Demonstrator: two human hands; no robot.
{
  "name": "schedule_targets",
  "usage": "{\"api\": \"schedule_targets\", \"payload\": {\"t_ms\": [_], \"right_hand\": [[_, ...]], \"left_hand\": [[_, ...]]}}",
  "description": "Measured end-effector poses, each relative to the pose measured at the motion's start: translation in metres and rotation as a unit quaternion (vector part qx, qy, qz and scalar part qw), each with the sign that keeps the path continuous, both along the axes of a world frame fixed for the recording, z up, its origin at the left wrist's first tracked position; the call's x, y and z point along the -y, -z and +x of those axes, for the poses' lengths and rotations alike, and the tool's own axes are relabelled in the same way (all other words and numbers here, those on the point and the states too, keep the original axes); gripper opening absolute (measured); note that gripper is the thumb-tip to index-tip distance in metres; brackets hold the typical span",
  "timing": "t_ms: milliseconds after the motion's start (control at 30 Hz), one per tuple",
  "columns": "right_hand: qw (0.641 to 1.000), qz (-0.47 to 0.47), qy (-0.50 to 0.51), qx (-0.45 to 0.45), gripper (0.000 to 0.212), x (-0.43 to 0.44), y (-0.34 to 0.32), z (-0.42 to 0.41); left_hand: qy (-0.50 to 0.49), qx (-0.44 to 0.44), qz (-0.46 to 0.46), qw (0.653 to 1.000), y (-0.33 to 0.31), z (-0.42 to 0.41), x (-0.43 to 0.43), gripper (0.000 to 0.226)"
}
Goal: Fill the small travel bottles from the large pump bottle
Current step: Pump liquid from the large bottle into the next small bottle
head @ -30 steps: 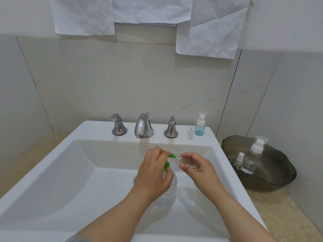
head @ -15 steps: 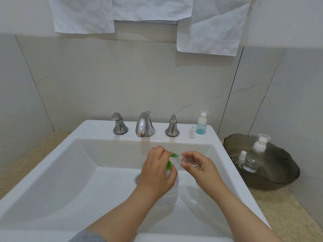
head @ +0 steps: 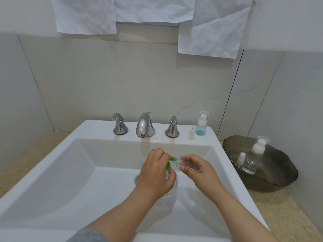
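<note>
Over the sink basin (head: 108, 151): grips large pump bottle (head: 170, 194) upright with left hand (head: 155, 173), fingers (head: 158, 154) curled over green pump head (head: 168, 165). Pinches small travel bottle (head: 185, 164) between fingers and thumb of right hand (head: 201, 170), just right of nozzle (head: 173, 158). Lies tilted, long axis near horizontal, mouth pointing left at nozzle tip; touching or just apart, cannot tell. Needs mouth kept square to nozzle for next press, likely by left hand.

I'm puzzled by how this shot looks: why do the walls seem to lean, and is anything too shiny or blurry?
Head view: the wide lens tilts the wall seam and splays the sink rim; light is soft, shadows faint; head view, the chrome faucet glints, and the clear small bottle in the right hand is hard to read.
</note>
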State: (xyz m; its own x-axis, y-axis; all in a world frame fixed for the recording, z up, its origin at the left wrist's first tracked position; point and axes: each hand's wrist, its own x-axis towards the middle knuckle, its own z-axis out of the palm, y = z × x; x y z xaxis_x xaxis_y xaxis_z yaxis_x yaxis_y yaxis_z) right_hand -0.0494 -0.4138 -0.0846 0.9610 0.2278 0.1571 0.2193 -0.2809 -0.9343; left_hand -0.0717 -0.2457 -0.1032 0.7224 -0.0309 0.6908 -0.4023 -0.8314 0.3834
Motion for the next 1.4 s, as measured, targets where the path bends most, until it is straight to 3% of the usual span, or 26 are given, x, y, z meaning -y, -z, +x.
{"api": "schedule_targets", "payload": {"t_ms": [467, 1400], "right_hand": [[1.000, 0.010, 0.007, 0.016, 0.021, 0.0008, -0.0014, 0.0035], [1.000, -0.010, 0.002, 0.014, 0.021, 0.0012, -0.0014, 0.0018]], "left_hand": [[0.025, -0.035, -0.004, 0.999, -0.0044, -0.0019, -0.0014, 0.033], [0.016, 0.011, 0.014, 1.000, -0.0001, 0.0022, -0.0018, 0.027]]}}
